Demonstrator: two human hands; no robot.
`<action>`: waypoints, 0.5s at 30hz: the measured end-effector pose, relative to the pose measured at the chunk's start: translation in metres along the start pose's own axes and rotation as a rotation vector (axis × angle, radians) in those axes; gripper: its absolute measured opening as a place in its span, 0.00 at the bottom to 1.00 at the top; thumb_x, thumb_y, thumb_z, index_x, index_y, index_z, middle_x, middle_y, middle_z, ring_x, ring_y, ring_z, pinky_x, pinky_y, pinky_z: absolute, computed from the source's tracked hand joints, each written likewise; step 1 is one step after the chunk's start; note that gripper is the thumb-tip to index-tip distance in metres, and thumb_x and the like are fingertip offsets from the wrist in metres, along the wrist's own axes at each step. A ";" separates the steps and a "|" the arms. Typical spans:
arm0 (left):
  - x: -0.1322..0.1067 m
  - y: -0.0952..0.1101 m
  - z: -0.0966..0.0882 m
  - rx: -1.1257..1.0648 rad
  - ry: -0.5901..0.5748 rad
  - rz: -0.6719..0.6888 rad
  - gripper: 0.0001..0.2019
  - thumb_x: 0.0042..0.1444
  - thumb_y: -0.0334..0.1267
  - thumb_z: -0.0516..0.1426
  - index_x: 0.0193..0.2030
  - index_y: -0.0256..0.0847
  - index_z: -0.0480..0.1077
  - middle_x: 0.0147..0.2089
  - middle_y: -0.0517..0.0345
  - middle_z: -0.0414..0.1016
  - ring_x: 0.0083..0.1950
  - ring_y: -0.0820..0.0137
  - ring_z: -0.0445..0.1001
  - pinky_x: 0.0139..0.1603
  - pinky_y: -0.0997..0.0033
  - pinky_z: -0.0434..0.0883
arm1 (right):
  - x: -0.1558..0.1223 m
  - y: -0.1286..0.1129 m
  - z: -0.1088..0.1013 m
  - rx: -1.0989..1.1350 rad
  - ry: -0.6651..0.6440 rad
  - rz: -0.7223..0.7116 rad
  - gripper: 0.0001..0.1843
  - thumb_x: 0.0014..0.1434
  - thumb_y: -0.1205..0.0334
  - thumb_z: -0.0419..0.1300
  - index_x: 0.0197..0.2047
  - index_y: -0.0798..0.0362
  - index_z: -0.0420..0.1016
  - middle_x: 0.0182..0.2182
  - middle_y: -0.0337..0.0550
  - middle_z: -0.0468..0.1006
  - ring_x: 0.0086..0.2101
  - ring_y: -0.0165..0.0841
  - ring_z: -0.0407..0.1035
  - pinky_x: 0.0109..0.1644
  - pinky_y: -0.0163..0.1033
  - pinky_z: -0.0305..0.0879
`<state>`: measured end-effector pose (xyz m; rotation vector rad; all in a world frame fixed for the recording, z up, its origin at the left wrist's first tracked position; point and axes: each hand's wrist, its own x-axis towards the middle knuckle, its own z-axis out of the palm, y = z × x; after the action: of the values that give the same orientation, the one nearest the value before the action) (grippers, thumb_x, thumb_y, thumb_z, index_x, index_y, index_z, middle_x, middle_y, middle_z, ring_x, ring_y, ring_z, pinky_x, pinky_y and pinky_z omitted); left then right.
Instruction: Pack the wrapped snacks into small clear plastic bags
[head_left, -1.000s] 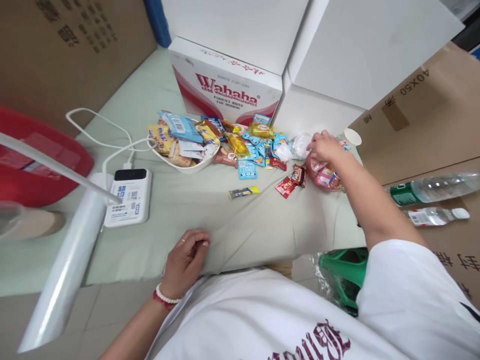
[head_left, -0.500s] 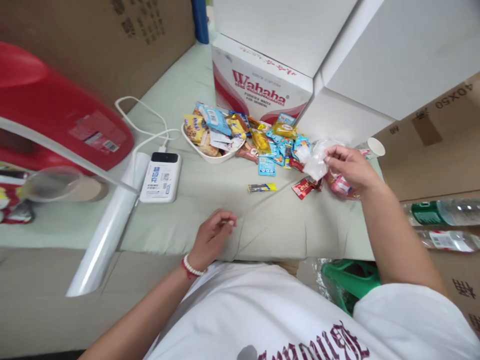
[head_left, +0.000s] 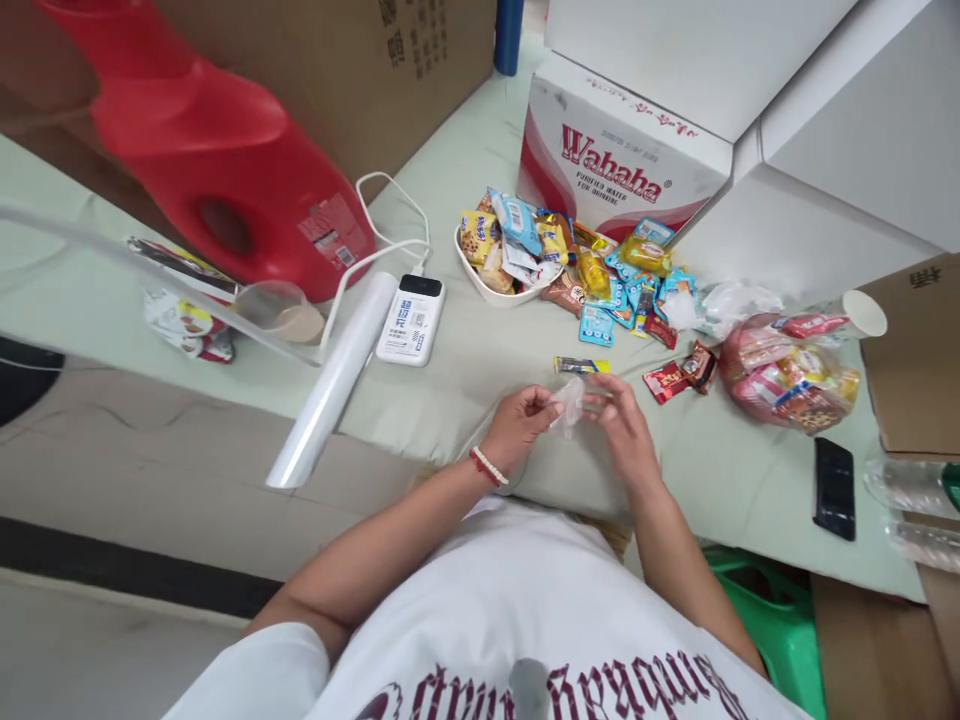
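Note:
A small crumpled piece of clear plastic film is pinched between the thumb and fingers of my left hand, just above the front of the table. Facing it from the other side is my right hand, its fingers apart and their tips close to the film; whether they touch it I cannot tell. Just beyond the hands lies a thin yellow-and-dark packet. Red candy wrappers lie to the right. Further back, a white bowl is heaped with snack packets, and more packets are scattered beside it.
On the right are a filled clear snack bag, a paper cup and a black phone. A power bank, white roll and red jug occupy the left. A Wahaba-style printed carton stands behind.
My right hand has left the plastic by the snack bag and come to the front middle beside my left hand. Film now shows in my left hand. The view has shifted right.

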<state>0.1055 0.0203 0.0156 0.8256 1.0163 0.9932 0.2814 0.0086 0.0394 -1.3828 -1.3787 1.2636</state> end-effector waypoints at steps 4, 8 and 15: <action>-0.008 0.006 -0.010 0.005 -0.041 0.044 0.23 0.48 0.57 0.70 0.33 0.39 0.70 0.32 0.61 0.72 0.36 0.72 0.68 0.41 0.71 0.66 | -0.009 0.003 0.001 -0.002 0.067 0.078 0.24 0.54 0.42 0.72 0.49 0.44 0.79 0.42 0.41 0.80 0.42 0.38 0.73 0.46 0.43 0.73; -0.013 0.012 -0.031 -0.028 -0.008 0.067 0.23 0.51 0.59 0.68 0.35 0.42 0.68 0.35 0.61 0.72 0.37 0.72 0.68 0.42 0.72 0.66 | -0.008 -0.001 -0.024 0.150 0.068 0.210 0.18 0.54 0.44 0.73 0.42 0.46 0.81 0.26 0.36 0.74 0.25 0.32 0.66 0.30 0.38 0.66; -0.018 0.026 -0.055 0.138 0.090 0.255 0.16 0.59 0.54 0.65 0.39 0.43 0.72 0.35 0.60 0.73 0.37 0.71 0.69 0.42 0.71 0.68 | -0.020 -0.016 -0.060 0.061 -0.063 0.033 0.14 0.57 0.46 0.72 0.35 0.46 0.81 0.30 0.43 0.79 0.32 0.37 0.72 0.40 0.46 0.73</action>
<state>0.0428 0.0177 0.0272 1.0518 1.0834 1.1945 0.3380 -0.0027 0.0685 -1.3391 -1.3537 1.3704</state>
